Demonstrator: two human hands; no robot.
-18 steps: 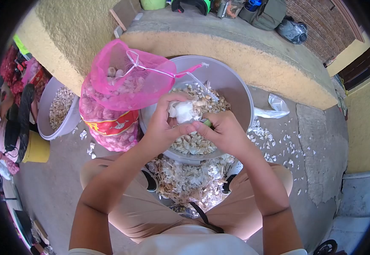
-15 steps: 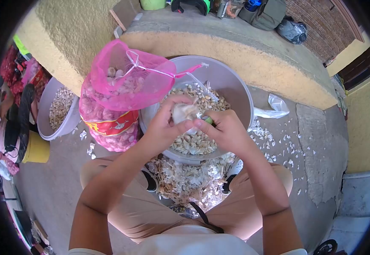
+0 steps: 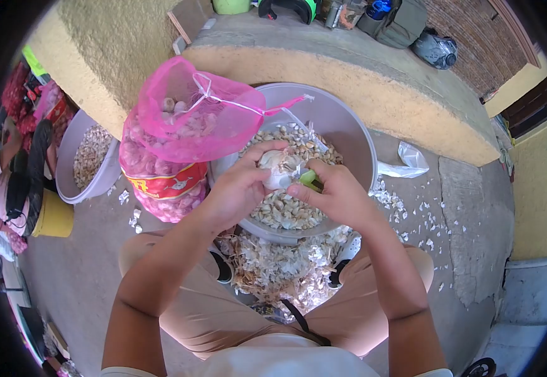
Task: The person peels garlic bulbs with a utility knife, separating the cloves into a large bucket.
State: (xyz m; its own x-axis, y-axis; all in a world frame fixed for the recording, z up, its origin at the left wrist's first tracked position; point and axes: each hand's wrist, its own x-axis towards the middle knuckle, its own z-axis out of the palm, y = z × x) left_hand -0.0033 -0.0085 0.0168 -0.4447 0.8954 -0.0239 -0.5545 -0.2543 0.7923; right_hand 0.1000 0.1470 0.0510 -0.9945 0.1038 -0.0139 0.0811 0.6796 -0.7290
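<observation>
Over the large grey tub (image 3: 366,144), my left hand (image 3: 239,188) is closed around a whole white garlic bulb (image 3: 279,168) with papery skin. My right hand (image 3: 336,191) grips a small green-handled tool (image 3: 310,179) right beside the bulb; its working end is hidden or too small to make out. Beneath both hands, many loose garlic cloves (image 3: 289,210) fill the bottom of the tub. A pink mesh sack (image 3: 160,147) of garlic bulbs leans against the tub's left side, its loose top hanging over the rim.
Garlic skins (image 3: 279,264) are heaped between my feet. A white plastic bag (image 3: 405,162) lies right of the tub, near scattered peelings. At left, another person (image 3: 12,169) sits near a second tub (image 3: 66,182) of cloves and a yellow bucket (image 3: 54,217). A raised concrete ledge (image 3: 349,72) runs behind.
My left hand has turned the bulb so that more of it shows. My right hand has drawn slightly right, revealing more of the green handle.
</observation>
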